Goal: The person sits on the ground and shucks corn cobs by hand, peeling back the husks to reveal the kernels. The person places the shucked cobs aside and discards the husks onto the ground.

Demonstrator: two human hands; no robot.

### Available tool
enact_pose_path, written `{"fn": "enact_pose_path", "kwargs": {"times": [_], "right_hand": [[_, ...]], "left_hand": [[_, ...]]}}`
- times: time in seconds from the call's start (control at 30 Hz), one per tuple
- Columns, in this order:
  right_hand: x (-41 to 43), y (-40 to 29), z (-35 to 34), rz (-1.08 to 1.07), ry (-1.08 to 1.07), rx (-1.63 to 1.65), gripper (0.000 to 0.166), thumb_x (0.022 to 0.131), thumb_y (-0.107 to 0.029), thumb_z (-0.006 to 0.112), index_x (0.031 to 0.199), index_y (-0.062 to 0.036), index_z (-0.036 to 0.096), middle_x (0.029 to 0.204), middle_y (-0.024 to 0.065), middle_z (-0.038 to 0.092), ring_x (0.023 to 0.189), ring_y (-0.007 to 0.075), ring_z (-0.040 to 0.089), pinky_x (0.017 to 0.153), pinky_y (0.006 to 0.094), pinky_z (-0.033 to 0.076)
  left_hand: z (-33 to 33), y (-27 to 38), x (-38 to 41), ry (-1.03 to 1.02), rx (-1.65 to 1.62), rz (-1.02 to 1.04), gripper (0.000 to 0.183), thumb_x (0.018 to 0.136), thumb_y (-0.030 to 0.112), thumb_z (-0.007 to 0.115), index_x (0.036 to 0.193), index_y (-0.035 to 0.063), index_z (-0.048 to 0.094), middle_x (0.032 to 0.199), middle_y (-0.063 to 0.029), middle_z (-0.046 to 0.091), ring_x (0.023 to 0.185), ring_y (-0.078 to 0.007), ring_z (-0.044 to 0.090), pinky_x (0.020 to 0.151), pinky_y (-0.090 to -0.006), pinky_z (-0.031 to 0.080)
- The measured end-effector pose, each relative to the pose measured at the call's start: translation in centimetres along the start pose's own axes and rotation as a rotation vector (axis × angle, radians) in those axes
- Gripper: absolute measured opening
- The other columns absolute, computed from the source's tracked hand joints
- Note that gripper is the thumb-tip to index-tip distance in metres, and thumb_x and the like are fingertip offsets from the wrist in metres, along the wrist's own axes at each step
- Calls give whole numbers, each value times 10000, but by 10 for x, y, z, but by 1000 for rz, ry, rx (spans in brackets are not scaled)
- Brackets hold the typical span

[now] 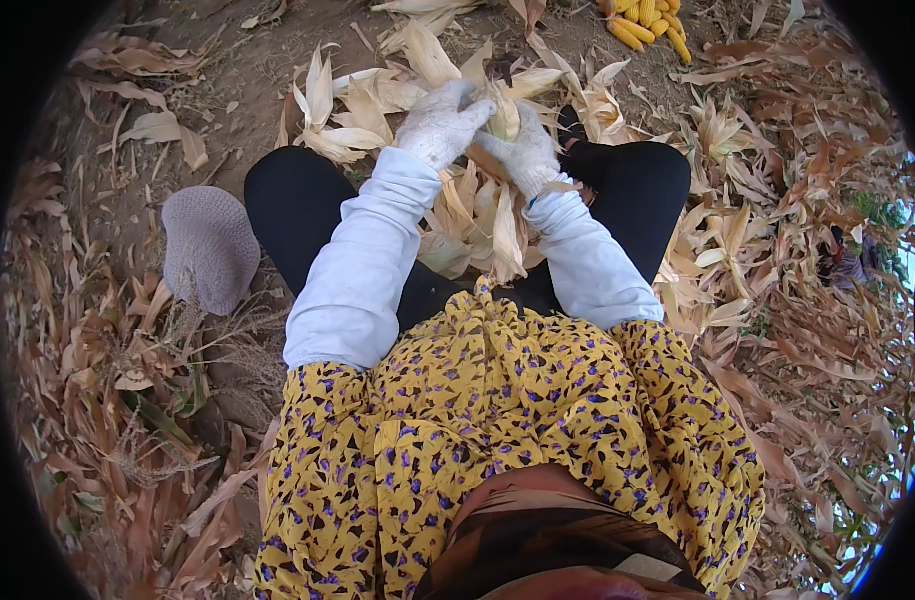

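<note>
In front of my crossed legs, both hands meet at an ear of corn in pale, dry husk point(505, 114). My right hand point(528, 152), in a whitish knit glove, is closed around the ear from the right and below. My left hand point(438, 126), gloved the same way, has its thumb and bent fingers at the left side of the husk; its fingertips are partly hidden. Kernels on this ear cannot be made out. Loose husks point(468, 214) lie between my legs under the hands, and more husk leaves point(358, 112) spread beyond them.
Bare yellow corn ears point(647, 21) are piled on the soil at the far right. A knitted-looking, light-coloured hat point(211, 249) lies beside my left knee. Dry corn stalks and leaves point(817, 345) cover the right side, with more leaf litter point(119, 360) on the left.
</note>
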State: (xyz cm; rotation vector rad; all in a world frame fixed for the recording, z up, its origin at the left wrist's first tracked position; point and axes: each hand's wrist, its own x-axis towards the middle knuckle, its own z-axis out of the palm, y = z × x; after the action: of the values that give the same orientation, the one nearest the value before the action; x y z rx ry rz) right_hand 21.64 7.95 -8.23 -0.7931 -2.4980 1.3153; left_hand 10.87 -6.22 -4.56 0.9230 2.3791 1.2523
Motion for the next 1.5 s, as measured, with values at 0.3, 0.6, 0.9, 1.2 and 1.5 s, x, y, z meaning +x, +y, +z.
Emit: {"fn": "enact_pose_path", "kwargs": {"times": [0.3,0.6,0.9,1.2,1.5], "right_hand": [[-4,0,6,-161,-28,-125,743,713,-418,847,1310,-66,580,1148,193,676,1110,352,642,959,436,497],[-21,-23,15,-100,54,206,801,719,-383,872,1339,-7,533,1210,167,647,1109,303,633,992,401,489],[2,28,32,157,-45,1216,650,935,-410,704,1416,-39,474,1269,109,616,1131,253,619,990,397,506],[52,58,-44,115,240,1337,717,976,-659,503,1423,-99,473,1311,106,593,1144,263,623,973,422,548],[50,40,-29,46,-1,1132,589,1017,-574,507,1315,-69,559,1150,93,653,1053,208,642,890,384,569]], "left_hand": [[-9,-3,4,60,69,-55,386,884,409,611,1003,63,734,984,-204,707,986,-374,667,870,-442,514],[3,-14,13,181,-274,-225,291,881,292,644,867,9,704,833,-169,711,803,-326,701,714,-410,542],[43,-9,19,331,-1128,-109,143,933,68,533,986,-5,645,885,-109,691,724,-218,669,744,-373,579],[-11,8,-24,-601,-887,-330,173,885,164,561,962,25,631,713,-4,550,567,-86,475,523,-251,404],[1,-8,0,-25,-429,-229,679,941,467,689,1399,-10,536,1322,-215,623,1244,-277,582,1054,-387,455]]}}
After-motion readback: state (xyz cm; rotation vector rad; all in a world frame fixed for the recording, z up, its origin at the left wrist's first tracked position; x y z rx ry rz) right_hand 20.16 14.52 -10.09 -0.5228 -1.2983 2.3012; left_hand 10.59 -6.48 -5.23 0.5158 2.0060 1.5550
